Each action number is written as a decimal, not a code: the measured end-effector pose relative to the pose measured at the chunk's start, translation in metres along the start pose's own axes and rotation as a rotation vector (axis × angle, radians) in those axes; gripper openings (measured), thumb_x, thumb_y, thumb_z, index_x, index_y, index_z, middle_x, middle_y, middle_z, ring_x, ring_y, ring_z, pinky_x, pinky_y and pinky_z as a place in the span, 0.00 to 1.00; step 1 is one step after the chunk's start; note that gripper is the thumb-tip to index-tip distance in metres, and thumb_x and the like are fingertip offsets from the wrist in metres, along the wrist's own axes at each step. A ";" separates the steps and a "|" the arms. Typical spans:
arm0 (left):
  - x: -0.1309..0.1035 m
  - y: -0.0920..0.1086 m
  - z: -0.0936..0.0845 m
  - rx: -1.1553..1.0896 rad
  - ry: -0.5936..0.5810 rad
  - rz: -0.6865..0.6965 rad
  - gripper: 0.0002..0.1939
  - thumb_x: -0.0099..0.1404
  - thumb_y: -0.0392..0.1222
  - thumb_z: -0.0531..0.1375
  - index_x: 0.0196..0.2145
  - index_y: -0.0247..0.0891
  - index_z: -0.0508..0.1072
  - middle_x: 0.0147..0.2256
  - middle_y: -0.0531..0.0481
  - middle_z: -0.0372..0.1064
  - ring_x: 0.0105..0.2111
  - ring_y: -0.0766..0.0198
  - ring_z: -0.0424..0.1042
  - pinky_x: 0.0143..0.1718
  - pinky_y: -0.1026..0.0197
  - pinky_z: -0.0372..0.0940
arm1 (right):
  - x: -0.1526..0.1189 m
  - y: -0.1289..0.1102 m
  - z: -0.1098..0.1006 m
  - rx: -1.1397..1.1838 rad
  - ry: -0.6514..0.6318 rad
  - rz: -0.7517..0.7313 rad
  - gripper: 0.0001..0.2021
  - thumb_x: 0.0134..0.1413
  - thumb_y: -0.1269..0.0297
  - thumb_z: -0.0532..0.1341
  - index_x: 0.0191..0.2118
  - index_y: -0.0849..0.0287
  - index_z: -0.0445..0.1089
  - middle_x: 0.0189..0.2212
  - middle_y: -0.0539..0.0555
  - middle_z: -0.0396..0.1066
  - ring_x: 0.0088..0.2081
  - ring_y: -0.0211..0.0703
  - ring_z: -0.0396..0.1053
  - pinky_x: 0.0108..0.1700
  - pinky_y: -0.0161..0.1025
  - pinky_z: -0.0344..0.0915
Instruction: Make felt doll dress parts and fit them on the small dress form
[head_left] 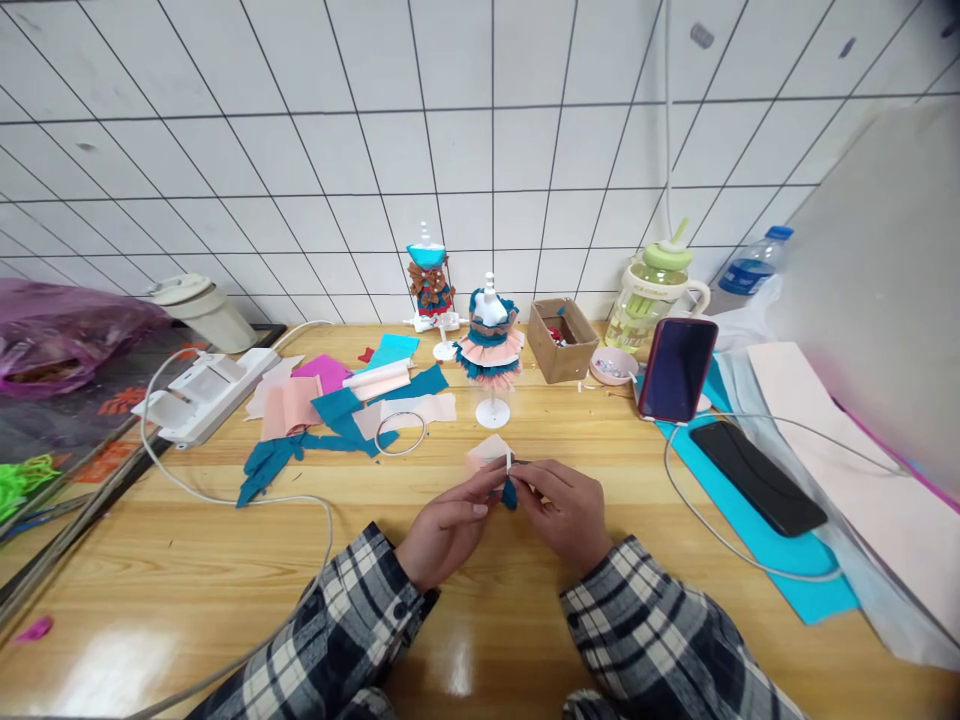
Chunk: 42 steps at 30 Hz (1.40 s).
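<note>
My left hand (450, 530) and my right hand (564, 508) meet at the fingertips low over the table in front of me. Between them a narrow white strip (509, 462) stands up, pinched by the right fingers. A small teal paper piece (510, 494) hangs below the fingertips, held by my left hand, whose fingers partly cover it. Just beyond the hands lies a pale pink paper piece (489, 451). Farther back stands a miniature white dress form (493, 411) wearing a ruffled teal and pink paper dress (491, 350).
Crepe paper scraps (289, 408) and a metal ring (400, 433) lie left of centre. Behind are a second dress form (429, 275), a cardboard box (564, 343) and a drink jug (651, 290). Two phones (679, 370) and paper sheets occupy the right. A power strip (214, 395) and cable are left.
</note>
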<state>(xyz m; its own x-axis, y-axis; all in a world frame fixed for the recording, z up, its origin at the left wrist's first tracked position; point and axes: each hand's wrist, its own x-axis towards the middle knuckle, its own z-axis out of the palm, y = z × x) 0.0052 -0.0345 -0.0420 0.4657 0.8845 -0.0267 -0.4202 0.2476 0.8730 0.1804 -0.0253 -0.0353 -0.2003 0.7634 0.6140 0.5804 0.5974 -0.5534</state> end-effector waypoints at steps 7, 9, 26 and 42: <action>0.003 0.004 -0.004 0.868 0.092 0.246 0.18 0.64 0.40 0.56 0.52 0.46 0.71 0.60 0.47 0.59 0.59 0.56 0.59 0.60 0.51 0.54 | 0.001 -0.006 0.010 0.274 -0.060 0.467 0.05 0.51 0.65 0.60 0.30 0.58 0.74 0.22 0.49 0.72 0.21 0.34 0.64 0.25 0.31 0.62; 0.004 0.006 -0.006 1.006 0.126 0.277 0.16 0.64 0.40 0.56 0.49 0.45 0.73 0.52 0.46 0.69 0.52 0.58 0.67 0.55 0.53 0.61 | 0.000 -0.007 0.014 0.396 -0.098 0.562 0.07 0.52 0.63 0.60 0.31 0.58 0.74 0.21 0.50 0.72 0.21 0.35 0.64 0.23 0.31 0.62; 0.010 0.011 -0.010 0.602 0.419 -0.029 0.12 0.56 0.37 0.57 0.35 0.38 0.79 0.32 0.49 0.78 0.31 0.59 0.76 0.32 0.60 0.71 | -0.008 -0.009 0.023 0.230 -0.197 0.144 0.16 0.60 0.69 0.54 0.50 0.52 0.71 0.42 0.51 0.76 0.43 0.41 0.74 0.48 0.38 0.69; 0.007 0.009 -0.004 0.650 0.266 0.071 0.13 0.60 0.43 0.60 0.42 0.40 0.78 0.43 0.47 0.76 0.44 0.54 0.74 0.50 0.53 0.66 | -0.004 -0.005 0.021 0.140 -0.086 0.282 0.08 0.55 0.66 0.58 0.37 0.54 0.74 0.31 0.50 0.75 0.28 0.38 0.70 0.32 0.34 0.67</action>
<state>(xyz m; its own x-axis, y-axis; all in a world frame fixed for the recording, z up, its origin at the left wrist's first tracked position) 0.0022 -0.0243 -0.0365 0.2136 0.9769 -0.0047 0.1467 -0.0274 0.9888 0.1622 -0.0261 -0.0471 -0.1166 0.9182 0.3785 0.5094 0.3824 -0.7709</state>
